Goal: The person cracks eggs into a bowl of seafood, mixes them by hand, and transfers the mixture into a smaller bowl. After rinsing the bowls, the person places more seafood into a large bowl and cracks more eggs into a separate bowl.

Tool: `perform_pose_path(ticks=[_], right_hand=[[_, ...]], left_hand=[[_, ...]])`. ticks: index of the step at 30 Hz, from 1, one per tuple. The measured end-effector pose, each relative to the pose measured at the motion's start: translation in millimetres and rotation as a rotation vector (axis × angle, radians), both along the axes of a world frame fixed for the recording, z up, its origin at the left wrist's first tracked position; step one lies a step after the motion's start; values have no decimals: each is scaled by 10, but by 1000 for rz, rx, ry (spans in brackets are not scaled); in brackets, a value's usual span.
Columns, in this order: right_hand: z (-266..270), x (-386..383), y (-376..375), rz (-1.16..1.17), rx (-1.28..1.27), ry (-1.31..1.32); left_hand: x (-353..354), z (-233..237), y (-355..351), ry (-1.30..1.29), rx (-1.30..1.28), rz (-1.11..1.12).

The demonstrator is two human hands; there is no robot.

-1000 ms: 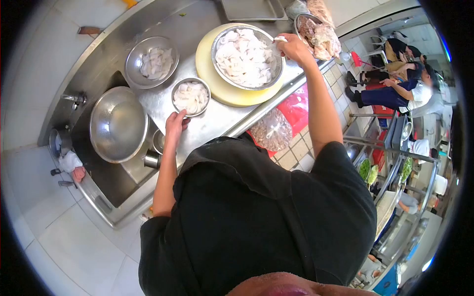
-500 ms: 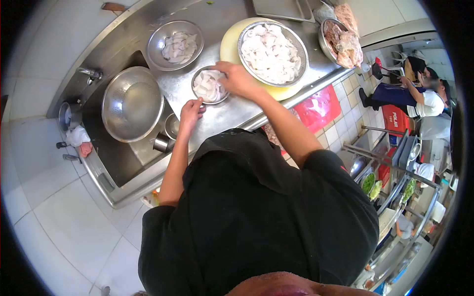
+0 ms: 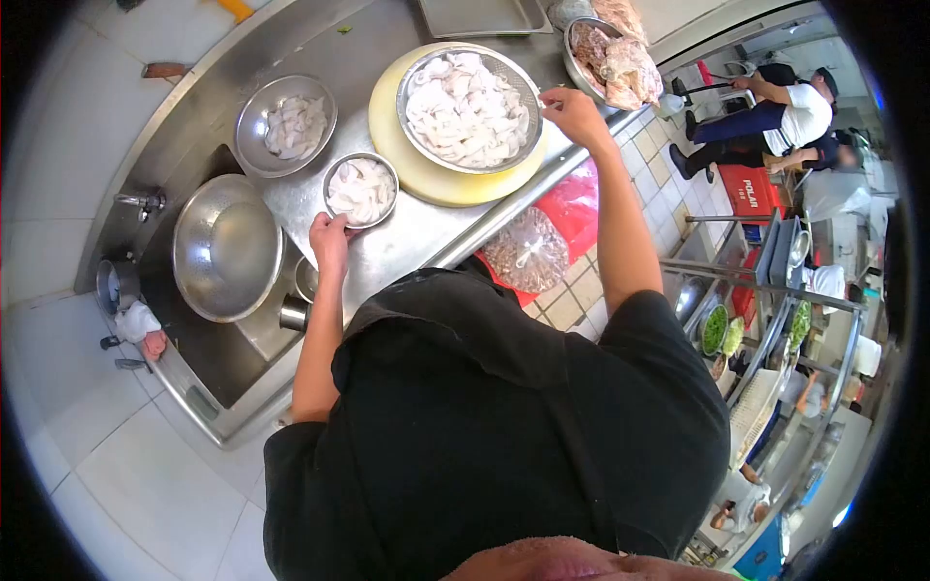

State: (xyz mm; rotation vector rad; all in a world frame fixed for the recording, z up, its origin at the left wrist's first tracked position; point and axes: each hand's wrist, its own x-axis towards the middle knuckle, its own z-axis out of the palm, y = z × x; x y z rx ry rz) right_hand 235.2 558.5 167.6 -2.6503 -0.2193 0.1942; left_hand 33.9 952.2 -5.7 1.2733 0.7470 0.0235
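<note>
My left hand [image 3: 330, 242] grips the near rim of a small metal bowl [image 3: 392, 205], thumb over the edge. Pale raw slices [image 3: 360, 192] fill this bowl, which is on the steel counter. Farther right, my right hand [image 3: 578, 118] has its fingers closed at the right rim of a large perforated colander [image 3: 536, 107], heaped with similar pale pieces [image 3: 469, 111]. Beneath the colander lies a round yellow board [image 3: 386, 145]. To the left of the colander, a wider metal bowl [image 3: 254, 136] contains a smaller pile of the slices [image 3: 295, 127].
A sink [image 3: 218, 363] on the left holds a big metal basin [image 3: 230, 290], below a tap [image 3: 142, 201]. A bowl of raw meat [image 3: 605, 60] stands at the counter's far right. Below the counter edge is a clear bag [image 3: 526, 250]. People [image 3: 775, 116] stand beyond.
My right hand has left the small bowl and moved right to the colander's rim. My left hand stays at the small bowl. The whole view has shifted.
</note>
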Motion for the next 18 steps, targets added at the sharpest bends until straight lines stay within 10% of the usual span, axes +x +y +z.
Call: perform_pose_path(ticks=[11,18], right_hand=[[-750,73,501,272,-546,-69],[-552,-80,539,-13,-325,-175]], left_hand=[[-423,239,25,110,-16,42],[-747,310,152,-26,-103,-15]])
